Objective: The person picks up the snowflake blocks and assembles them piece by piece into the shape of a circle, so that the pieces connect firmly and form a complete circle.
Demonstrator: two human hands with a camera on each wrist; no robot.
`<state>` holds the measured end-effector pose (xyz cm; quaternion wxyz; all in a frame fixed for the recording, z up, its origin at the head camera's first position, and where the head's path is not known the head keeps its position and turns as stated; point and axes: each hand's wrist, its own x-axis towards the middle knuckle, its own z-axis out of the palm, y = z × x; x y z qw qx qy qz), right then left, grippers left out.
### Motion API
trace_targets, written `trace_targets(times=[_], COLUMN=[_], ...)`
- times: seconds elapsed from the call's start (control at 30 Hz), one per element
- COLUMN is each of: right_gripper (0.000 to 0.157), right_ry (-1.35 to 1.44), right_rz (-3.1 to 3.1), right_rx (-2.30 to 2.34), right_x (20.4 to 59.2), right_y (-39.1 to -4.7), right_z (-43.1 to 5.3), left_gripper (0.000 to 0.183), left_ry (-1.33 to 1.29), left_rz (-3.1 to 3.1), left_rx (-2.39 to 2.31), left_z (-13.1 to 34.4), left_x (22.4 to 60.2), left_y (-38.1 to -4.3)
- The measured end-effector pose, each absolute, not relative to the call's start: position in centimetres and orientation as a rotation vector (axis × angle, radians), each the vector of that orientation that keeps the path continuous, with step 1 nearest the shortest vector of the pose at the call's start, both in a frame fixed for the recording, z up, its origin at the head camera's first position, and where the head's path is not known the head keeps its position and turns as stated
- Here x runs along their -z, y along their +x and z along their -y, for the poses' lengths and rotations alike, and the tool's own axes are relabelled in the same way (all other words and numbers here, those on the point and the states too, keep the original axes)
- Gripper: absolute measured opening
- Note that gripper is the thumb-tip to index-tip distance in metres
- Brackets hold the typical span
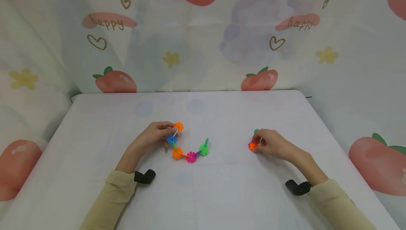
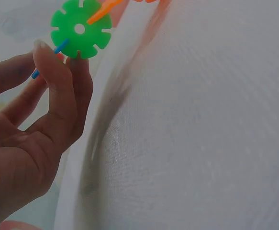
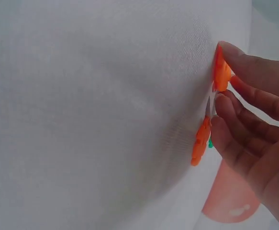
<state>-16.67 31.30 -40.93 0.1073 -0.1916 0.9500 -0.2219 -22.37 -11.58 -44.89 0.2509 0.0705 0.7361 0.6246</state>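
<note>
In the head view, my left hand (image 1: 153, 135) pinches one end of a curved chain of notched plastic discs. An orange disc (image 1: 178, 127) tops it, followed by a blue disc (image 1: 171, 139), another orange disc, a pink disc (image 1: 191, 157) and a green disc (image 1: 204, 150). From the left wrist, a green disc (image 2: 79, 40) with coloured pieces in its slots shows at the fingertips. My right hand (image 1: 274, 144) pinches an orange-and-pink disc (image 1: 252, 146). Beside its fingers, a green piece (image 1: 256, 131) peeks out, and in the right wrist view another orange disc (image 3: 201, 142) hangs below.
A white cloth covers the table (image 1: 222, 194). Behind it hangs a printed curtain (image 1: 196, 54) with fruit, hearts and stars. Black wrist mounts (image 1: 145, 176) stick out from both sleeves. A stretch of tabletop lies between the two hands.
</note>
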Motion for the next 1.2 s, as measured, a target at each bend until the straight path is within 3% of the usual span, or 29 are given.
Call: trace_targets(times=[0.17,0.43,1.2], right_gripper=[0.025,0.017,0.013], right_ry=[-0.55,-0.719,-0.761], right_rz=[-2.809,-2.938,-2.745], right_rx=[0.672,0.868,1.222], right_x=[41.1,42.1,42.0], right_y=[-16.7,-17.4,-21.3], right_z=[-31.1,-29.9,-20.0], left_gripper=[0.035,0.035,0.036], left_ry=[0.215,0.233,0.202], left_rz=[-1.98,-1.933,-1.893], left_rx=[-1.713,-1.735,-1.772], left_z=[11.5,11.3,11.0], left_x=[44.7,44.8,44.7], left_y=[-22.3,-22.3,-22.0])
